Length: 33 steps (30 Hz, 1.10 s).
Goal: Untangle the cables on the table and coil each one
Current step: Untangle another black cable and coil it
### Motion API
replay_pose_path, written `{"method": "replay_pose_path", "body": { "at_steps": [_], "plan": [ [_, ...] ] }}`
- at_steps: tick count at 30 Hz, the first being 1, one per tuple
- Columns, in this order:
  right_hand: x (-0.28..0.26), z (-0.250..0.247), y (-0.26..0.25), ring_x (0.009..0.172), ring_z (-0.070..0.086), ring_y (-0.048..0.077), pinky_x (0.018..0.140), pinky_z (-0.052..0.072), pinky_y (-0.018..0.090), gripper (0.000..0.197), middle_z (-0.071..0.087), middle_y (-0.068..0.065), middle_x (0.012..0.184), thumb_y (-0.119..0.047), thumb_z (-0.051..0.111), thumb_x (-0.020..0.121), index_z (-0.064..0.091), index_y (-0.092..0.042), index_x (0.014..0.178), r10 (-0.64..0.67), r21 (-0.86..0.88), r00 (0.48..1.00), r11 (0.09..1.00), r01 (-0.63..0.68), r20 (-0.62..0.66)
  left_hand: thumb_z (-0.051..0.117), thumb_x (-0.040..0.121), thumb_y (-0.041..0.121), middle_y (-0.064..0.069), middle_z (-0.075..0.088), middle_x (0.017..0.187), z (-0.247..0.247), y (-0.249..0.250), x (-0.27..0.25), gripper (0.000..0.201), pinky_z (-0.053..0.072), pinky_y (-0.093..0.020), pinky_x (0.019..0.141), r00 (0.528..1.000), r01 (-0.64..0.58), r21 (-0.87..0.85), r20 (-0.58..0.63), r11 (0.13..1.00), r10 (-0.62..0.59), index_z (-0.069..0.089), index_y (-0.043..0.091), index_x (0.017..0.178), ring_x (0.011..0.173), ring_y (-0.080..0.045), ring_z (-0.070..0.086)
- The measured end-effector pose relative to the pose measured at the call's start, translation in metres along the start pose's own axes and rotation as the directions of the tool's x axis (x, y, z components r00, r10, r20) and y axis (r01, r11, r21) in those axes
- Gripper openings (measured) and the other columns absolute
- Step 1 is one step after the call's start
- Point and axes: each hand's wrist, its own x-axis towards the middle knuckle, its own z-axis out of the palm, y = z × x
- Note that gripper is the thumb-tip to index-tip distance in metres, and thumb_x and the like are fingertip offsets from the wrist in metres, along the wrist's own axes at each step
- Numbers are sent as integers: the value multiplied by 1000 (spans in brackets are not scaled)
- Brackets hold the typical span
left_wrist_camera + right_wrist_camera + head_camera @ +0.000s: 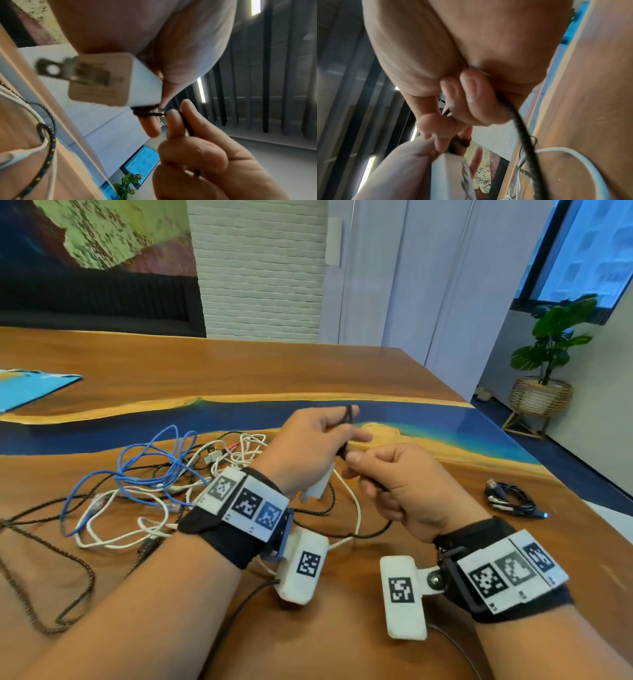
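A thin black cable point(371, 534) runs between both hands above the wooden table point(342, 364). My left hand point(346, 433) holds it wound in small loops point(147, 113) round its fingers and also grips a white plug adapter point(318, 487) point(102, 81) in the palm. My right hand point(356, 470) pinches the same cable point(520, 125) just beside the loops, with its fingers point(180, 121) curled. Left of the hands lies a tangle of a blue cable point(154, 463), white cables point(239, 450) and a braided dark cable point(37, 546).
A coiled black cable point(510, 499) lies on the table at the right, near the edge. A blue sheet point(27, 392) lies at the far left. A potted plant point(548, 354) stands on the floor beyond the table's right side.
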Motion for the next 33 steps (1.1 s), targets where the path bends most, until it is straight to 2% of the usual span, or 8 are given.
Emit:
{"method": "replay_pose_path", "body": {
  "at_steps": [6,12,18,23,26,28,31,33],
  "plan": [
    [3,-18,-9,40,31,6,37,22,17,25,65,7,70,-7,62,90,70,-3,114,-26,406,986,909,91,-164,44,109,31,-4,58,59,-5,0,-4,41,47,-33,69,965,27,194,251,981,-77,74,9,93,60,-19,53],
    [3,-17,-11,46,35,6,41,27,16,29,66,2,75,-17,67,80,72,-10,108,-59,496,973,852,166,-224,44,107,33,4,32,49,-8,2,-7,41,41,-33,64,948,84,-226,320,970,-7,70,10,85,47,-17,43],
    [4,-3,-5,47,42,8,42,42,20,27,59,1,72,-14,64,88,70,-7,113,-14,451,992,889,71,-128,37,109,20,2,64,78,-6,10,-2,38,44,-35,85,997,-15,-639,53,769,64,59,3,134,79,-18,69],
    [-2,13,-4,45,48,13,49,55,29,18,59,5,63,-18,60,97,70,-3,101,-6,244,998,970,-8,57,48,108,17,-3,78,110,-5,7,1,35,61,-35,75,997,-48,-436,-74,899,18,54,11,142,92,-16,73],
    [-6,12,-7,50,57,23,79,59,48,33,48,6,47,-37,60,86,63,-6,72,-19,214,996,977,-2,92,51,107,18,1,76,118,-4,6,0,38,59,-37,88,997,-53,-266,-69,963,35,53,15,145,93,-12,73],
    [-8,13,-9,61,65,30,92,52,54,34,48,6,48,-35,55,90,64,-5,76,-54,269,990,963,18,127,51,107,18,4,76,117,-6,5,1,39,59,-34,85,996,-61,-135,-72,989,52,53,18,146,87,-9,70],
    [-8,18,-12,60,64,24,82,56,47,32,51,5,60,-23,46,101,68,0,108,-66,376,988,927,10,139,50,108,17,5,77,110,-10,4,3,37,56,-17,79,996,-67,32,-49,997,69,55,21,144,83,-4,70],
    [-6,19,-13,44,48,14,56,55,32,32,44,2,58,-21,43,106,67,0,110,-44,428,996,904,8,74,50,108,18,4,77,101,-12,4,3,36,52,-17,82,997,-77,104,-13,992,79,58,22,142,84,-4,69]
  ]
}}
